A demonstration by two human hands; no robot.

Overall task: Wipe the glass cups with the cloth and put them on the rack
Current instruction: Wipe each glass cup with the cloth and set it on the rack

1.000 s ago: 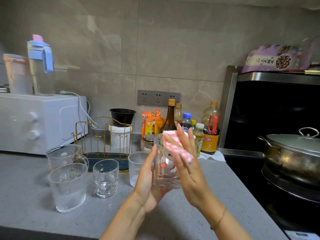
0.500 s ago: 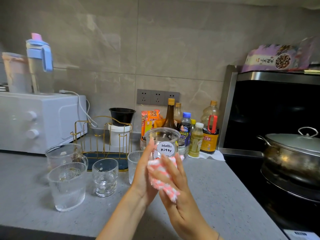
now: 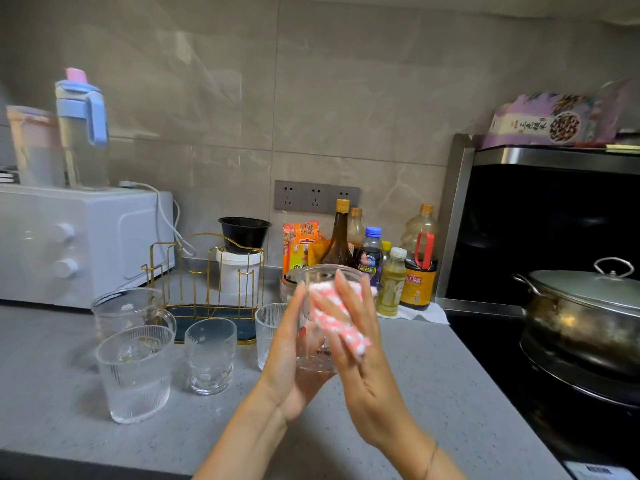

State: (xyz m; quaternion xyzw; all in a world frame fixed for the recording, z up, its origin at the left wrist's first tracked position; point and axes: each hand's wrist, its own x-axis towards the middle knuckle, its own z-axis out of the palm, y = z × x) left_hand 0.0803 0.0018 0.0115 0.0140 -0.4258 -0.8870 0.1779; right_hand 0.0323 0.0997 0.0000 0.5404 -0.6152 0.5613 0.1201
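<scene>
1. Head view: the left grip (image 3: 289, 362) grasps a glass cup (image 3: 320, 276) from its left side. The palm wraps the wall and base, and the fingers run up toward the rim.
2. The cup is upright and lifted clear of the desk (image 3: 422, 393), in front of the bottles. It is blurred, and its far side is hidden.
3. The right grip (image 3: 362, 365) is unclenched, its fingers stretched straight and spread. They press a pink-and-white cloth (image 3: 334, 308) flat against the cup's right side.
4. A fold of the cloth sticks out below the fingers on the right. Whether the thumb pinches it cannot be told.
5. Four more glasses stand on the desk to the left. They are a tall ribbed cup (image 3: 135, 375) nearest the front and a handled mug (image 3: 130, 311) just behind it. A small tumbler (image 3: 210, 356) stands beside them, and a ribbed glass (image 3: 267, 323) is partly hidden by the left grip.
6. The gold wire rack (image 3: 207, 271) sits on a dark tray behind those glasses, with no cup hung on it.
7. A white oven (image 3: 69, 244) stands at the left. Behind the rack, a black bowl (image 3: 244, 233) sits on a white tub (image 3: 237, 275).
8. Sauce bottles (image 3: 372, 258) cluster at the wall, and a lidded pot (image 3: 585, 306) rests on the stove at the right.
</scene>
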